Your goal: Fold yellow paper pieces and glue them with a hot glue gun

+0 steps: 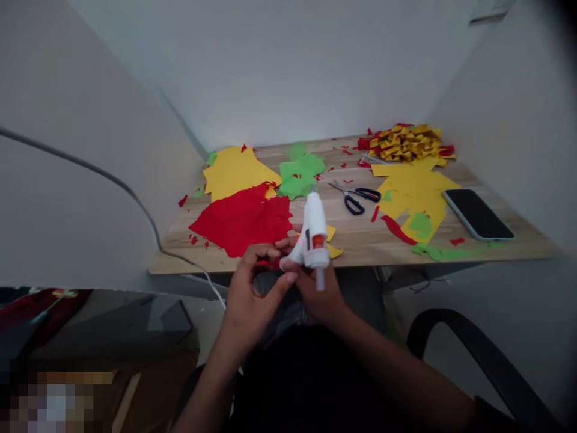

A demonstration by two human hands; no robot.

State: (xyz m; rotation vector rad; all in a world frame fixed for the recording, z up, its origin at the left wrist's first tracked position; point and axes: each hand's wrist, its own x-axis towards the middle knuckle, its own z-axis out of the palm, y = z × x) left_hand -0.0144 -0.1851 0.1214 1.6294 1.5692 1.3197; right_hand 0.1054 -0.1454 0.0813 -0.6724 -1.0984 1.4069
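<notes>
We hold a white glue gun [312, 231] in our right hand [322, 291], fingers wrapped around its grip, at the near edge of the worktop [360, 240]. Our left hand [250, 288] pinches a small red paper piece [269, 262] just beside the gun; its shape is hard to make out. Much cutting looks done: a red sheet [243, 219], yellow sheets [237, 171] and green scraps [300, 174] lie cut, and a heap of folded red-and-yellow strips [408, 143] sits at the far right. Scissors [356, 197] rest idle mid-worktop, a phone [478, 213] well to the right. We judge gluing is underway, with plenty of loose paper left.
</notes>
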